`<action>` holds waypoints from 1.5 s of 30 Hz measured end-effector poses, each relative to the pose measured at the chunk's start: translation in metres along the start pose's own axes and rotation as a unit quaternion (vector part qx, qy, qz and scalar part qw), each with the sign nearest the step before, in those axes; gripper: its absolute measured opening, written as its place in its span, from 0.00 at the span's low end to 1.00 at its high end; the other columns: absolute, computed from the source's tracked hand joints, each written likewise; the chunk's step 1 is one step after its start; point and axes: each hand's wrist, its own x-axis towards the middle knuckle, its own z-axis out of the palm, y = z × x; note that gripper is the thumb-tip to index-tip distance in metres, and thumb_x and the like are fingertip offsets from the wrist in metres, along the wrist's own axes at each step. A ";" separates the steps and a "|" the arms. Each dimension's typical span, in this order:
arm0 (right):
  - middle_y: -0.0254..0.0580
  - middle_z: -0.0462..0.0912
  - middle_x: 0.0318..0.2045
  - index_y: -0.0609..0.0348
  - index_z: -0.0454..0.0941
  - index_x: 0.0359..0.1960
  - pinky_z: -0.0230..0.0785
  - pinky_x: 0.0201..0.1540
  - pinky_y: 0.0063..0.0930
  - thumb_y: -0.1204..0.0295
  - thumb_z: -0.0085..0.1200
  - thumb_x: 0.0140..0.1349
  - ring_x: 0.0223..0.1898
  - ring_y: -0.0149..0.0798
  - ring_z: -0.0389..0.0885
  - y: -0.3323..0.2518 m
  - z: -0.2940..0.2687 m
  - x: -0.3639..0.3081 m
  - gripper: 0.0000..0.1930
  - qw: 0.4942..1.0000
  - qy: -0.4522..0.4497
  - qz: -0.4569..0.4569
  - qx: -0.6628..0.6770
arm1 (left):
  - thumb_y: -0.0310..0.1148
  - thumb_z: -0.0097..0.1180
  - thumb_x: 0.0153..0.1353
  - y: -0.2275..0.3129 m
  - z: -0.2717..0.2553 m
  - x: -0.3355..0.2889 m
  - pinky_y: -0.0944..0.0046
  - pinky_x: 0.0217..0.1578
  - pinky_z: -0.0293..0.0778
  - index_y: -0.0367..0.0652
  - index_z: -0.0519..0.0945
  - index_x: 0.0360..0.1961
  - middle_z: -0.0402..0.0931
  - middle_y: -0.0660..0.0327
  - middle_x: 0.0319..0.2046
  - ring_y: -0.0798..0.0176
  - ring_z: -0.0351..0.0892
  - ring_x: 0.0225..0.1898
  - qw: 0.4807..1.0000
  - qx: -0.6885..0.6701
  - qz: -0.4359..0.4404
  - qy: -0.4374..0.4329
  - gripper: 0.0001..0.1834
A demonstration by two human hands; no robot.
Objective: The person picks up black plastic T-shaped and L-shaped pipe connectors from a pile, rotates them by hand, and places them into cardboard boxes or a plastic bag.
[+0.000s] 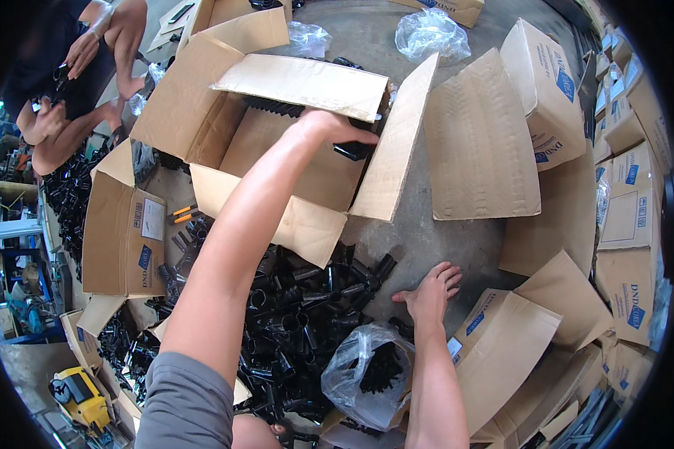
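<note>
My left hand [332, 127] reaches down into an open cardboard box [296, 157], and the box's far flap hides part of its fingers. Its thumb lies over a black plastic part [353, 150] near the box's right wall, and the hand appears closed on it. Along the far inside wall runs a row of similar black parts [274, 107]. My right hand [431, 294] rests on the grey floor [404, 239], fingers spread, holding nothing. Close to that forearm sits a clear plastic bag [344, 367] with black pieces inside. A big pile of black tubular parts [299, 322] lies between my arms.
Another person's hand [82, 54] works with a dark piece at upper left. Open cardboard boxes stand at left [123, 239] and lower right [502, 344]. Stacked cartons [627, 194] line the right side. Crumpled plastic [431, 34] lies beyond the box; a yellow machine [82, 396] stands lower left.
</note>
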 end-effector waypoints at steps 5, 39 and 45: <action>0.76 0.43 0.75 0.77 0.41 0.75 0.43 0.77 0.60 0.57 0.85 0.31 0.78 0.68 0.42 -0.003 -0.005 -0.002 0.75 1.000 -0.012 0.009 -0.006 | 0.60 0.72 0.49 0.001 0.022 -0.033 0.55 0.68 0.65 0.41 0.73 0.67 0.72 0.46 0.65 0.48 0.67 0.69 0.996 0.085 -0.019 -0.011 0.49; 0.77 0.46 0.75 0.77 0.43 0.74 0.46 0.76 0.61 0.55 0.84 0.32 0.78 0.68 0.44 0.009 0.006 -0.009 0.74 1.000 0.003 -0.003 -0.014 | 0.57 0.71 0.44 0.031 0.014 -0.068 0.47 0.60 0.73 0.53 0.73 0.66 0.71 0.34 0.60 0.36 0.74 0.60 0.994 0.094 0.006 -0.062 0.46; 0.77 0.46 0.75 0.77 0.43 0.74 0.47 0.76 0.61 0.54 0.84 0.31 0.77 0.68 0.45 0.003 0.001 -0.005 0.74 1.000 0.009 -0.005 -0.020 | 0.61 0.75 0.36 0.006 0.031 -0.081 0.40 0.72 0.56 0.63 0.62 0.75 0.59 0.31 0.67 0.27 0.56 0.71 0.984 0.150 0.073 0.055 0.61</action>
